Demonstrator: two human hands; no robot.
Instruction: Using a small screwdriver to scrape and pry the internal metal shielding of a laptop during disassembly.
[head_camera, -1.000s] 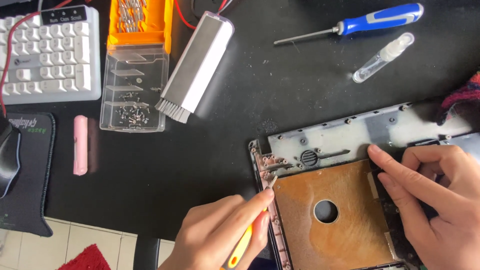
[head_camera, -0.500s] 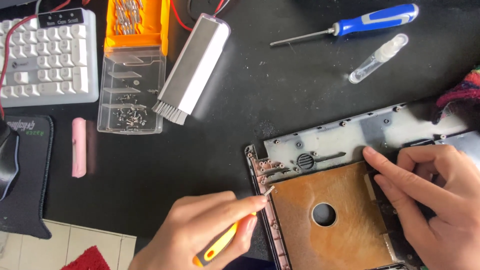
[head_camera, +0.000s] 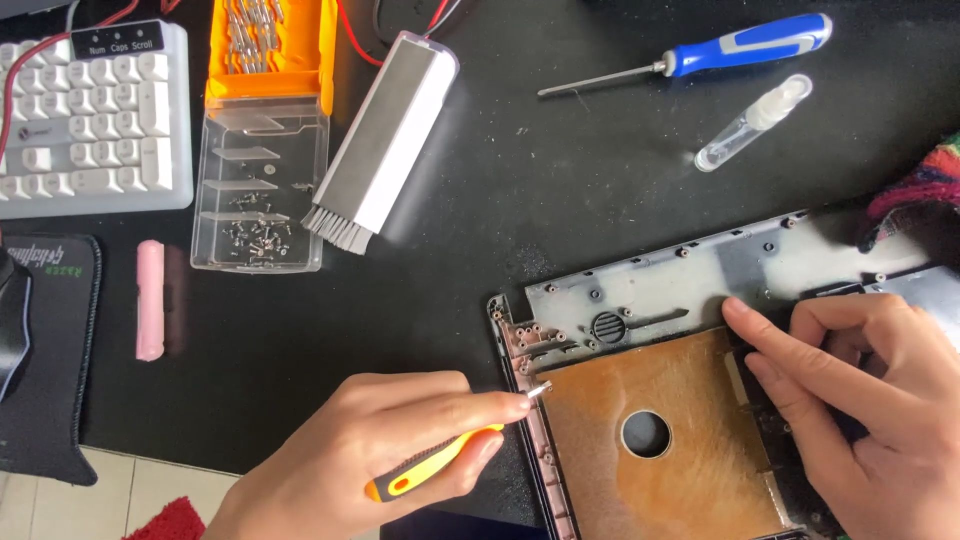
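Screwdriver (head_camera: 430, 470), orange and yellow in the handle: gripping it in the left hand (head_camera: 380, 450), fingers curled shut round the grip, forefinger stretching out along the shaft, metal tip poking out just past that fingertip. Seeing all of this from the head camera alone. Touching the tip to the left rail of the opened laptop shell (head_camera: 650, 290), right beside the corner cluster of screw posts. Resting the right hand (head_camera: 860, 400) across from the left, fingers pressed together and laid flat, pinching nothing, fingertips bearing down where the grey frame meets the brown sheet (head_camera: 690, 390) with its round hole. Comparing with a second ago: sliding the left hand back and outward from the shell, laying the handle flatter, bringing the tip a little lower along the rail; keeping the right hand almost where it was. Judging from that, still probing the same corner, only from a shallower angle, with the shell held steady. Lying beyond the left hand, well apart from it: a clear tray of small screws (head_camera: 260, 220) under an orange bit case, a grey brush (head_camera: 385, 140), a white keyboard (head_camera: 90, 110), a pink bar (head_camera: 150, 300). Lying beyond the right hand, also well apart: a blue-handled driver (head_camera: 700, 55) and a small clear bottle (head_camera: 750, 125), all on the black table (head_camera: 500, 200).
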